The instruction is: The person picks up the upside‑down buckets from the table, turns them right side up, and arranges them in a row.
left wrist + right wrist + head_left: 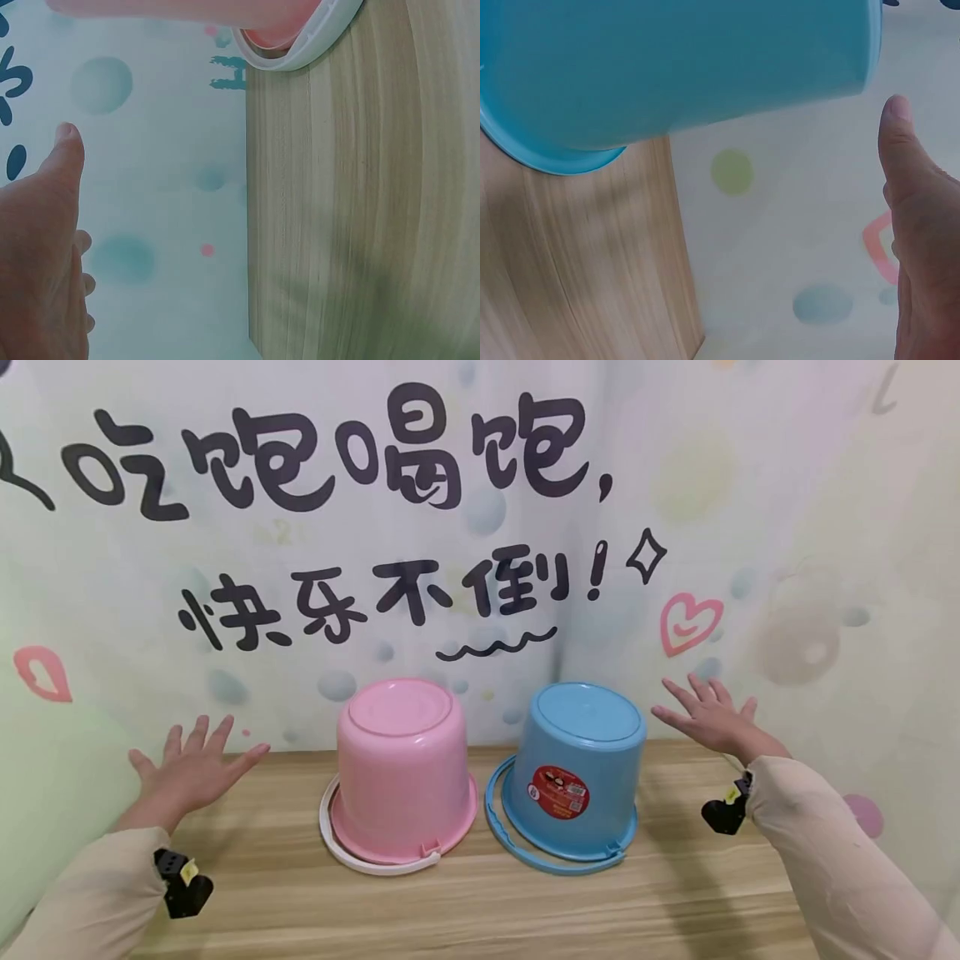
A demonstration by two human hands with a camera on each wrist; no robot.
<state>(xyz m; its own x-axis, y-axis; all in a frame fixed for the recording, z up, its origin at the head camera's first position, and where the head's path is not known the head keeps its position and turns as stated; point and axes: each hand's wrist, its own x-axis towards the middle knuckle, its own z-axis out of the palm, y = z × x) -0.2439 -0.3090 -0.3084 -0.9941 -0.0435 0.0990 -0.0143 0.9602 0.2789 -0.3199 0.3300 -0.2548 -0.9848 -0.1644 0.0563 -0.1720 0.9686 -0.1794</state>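
A pink bucket stands upside down on the wooden table, its white handle lying round the rim. Beside it on the right is an upturned blue bucket with a red round label and a blue handle. To the left of the pink bucket my left hand is raised with fingers spread, holding nothing. My right hand, also spread and bare of any object, hovers to the right of the blue bucket. In the right wrist view the blue bucket fills the upper left, apart from the thumb.
The wooden table ends at a patterned curtain printed with large black characters and a pink heart. Small black devices are strapped at both sleeved wrists. Arm shadows fall on the tabletop.
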